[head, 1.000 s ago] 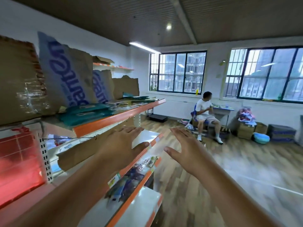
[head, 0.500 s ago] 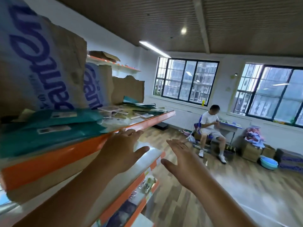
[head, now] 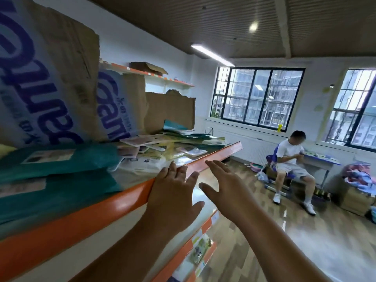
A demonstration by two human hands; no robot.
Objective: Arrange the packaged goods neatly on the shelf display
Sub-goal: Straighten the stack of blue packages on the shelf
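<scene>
Orange shelf lip (head: 114, 204) meets my left hand (head: 175, 192), fingers spread flat. My right hand (head: 225, 188) is beside it, open and empty. Packets (head: 173, 143) lie jumbled on that shelf, so both hands are free to square them.

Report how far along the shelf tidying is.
Nothing looks done: the flat packets lie in a loose, overlapping heap on the shelf, and the teal packets overlap askew. In hand: nothing; the left hand reaches to the shelf's orange edge and the right hand hovers beside it, both open. Left: all the arranging.
</scene>
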